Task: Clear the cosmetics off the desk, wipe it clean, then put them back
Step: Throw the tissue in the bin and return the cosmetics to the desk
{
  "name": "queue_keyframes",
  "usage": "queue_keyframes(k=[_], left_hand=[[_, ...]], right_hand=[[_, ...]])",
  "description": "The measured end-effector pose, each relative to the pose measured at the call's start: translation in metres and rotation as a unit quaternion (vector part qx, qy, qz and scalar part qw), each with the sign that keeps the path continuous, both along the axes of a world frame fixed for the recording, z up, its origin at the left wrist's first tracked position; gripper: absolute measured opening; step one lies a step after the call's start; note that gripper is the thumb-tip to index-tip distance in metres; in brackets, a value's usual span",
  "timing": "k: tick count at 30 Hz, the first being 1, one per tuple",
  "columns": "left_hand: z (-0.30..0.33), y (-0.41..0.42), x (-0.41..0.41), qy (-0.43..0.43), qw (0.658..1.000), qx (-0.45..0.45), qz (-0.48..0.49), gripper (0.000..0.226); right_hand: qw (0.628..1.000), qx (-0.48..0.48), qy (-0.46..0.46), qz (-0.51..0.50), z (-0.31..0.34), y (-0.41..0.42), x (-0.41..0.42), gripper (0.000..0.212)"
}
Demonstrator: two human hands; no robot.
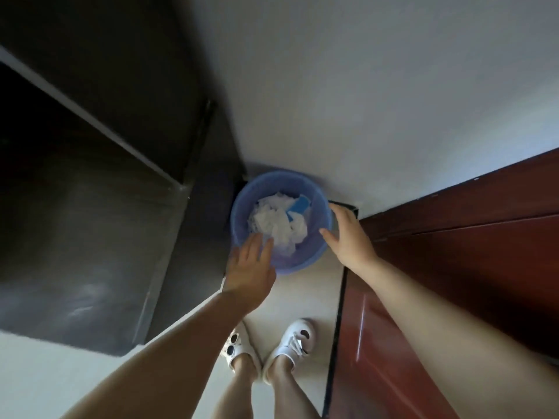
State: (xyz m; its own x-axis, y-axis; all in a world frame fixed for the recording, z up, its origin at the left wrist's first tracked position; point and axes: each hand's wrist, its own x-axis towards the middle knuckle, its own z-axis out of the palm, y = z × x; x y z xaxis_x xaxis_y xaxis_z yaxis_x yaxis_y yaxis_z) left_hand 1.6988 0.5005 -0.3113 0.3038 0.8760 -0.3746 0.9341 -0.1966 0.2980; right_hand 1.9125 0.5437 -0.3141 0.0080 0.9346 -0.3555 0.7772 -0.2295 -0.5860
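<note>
A round blue plastic waste basket (242, 204) stands on the floor in the corner below me. Crumpled white tissues (278, 225) and a blue packet (299, 205) lie inside it. My left hand (252, 264) hovers over the basket's near left rim, fingers spread, holding nothing. My right hand (348, 237) reaches over the right rim, fingers apart and empty as well. No cosmetics and no desk top with items are in view.
A dark cabinet (90, 237) fills the left side. A reddish-brown wooden door (453, 267) stands at the right, a white wall (363, 86) behind the basket. My feet in white shoes (290, 343) stand on the pale floor.
</note>
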Motion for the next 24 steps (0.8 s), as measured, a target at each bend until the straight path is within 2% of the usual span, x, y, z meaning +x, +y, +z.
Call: queue_keyframes(k=[2, 8, 16, 24], left_hand=[[0.052, -0.003, 0.002, -0.003, 1.0, 0.01, 0.019, 0.057], [0.184, -0.02, -0.027, -0.068, 0.988, 0.132, 0.04, 0.052], [0.276, -0.03, -0.128, -0.081, 0.965, 0.244, 0.052, 0.061], [0.36, -0.018, -0.271, -0.118, 0.931, 0.344, 0.026, 0.06]], right_hand=[[1.0, 0.029, 0.001, 0.011, 0.061, -0.007, -0.002, 0.057], [0.989, 0.126, 0.003, 0.078, 0.212, -0.027, -0.031, 0.056], [0.965, 0.227, 0.012, 0.131, 0.301, -0.055, -0.113, 0.056], [0.935, 0.328, -0.007, 0.136, 0.374, -0.06, -0.262, 0.055]])
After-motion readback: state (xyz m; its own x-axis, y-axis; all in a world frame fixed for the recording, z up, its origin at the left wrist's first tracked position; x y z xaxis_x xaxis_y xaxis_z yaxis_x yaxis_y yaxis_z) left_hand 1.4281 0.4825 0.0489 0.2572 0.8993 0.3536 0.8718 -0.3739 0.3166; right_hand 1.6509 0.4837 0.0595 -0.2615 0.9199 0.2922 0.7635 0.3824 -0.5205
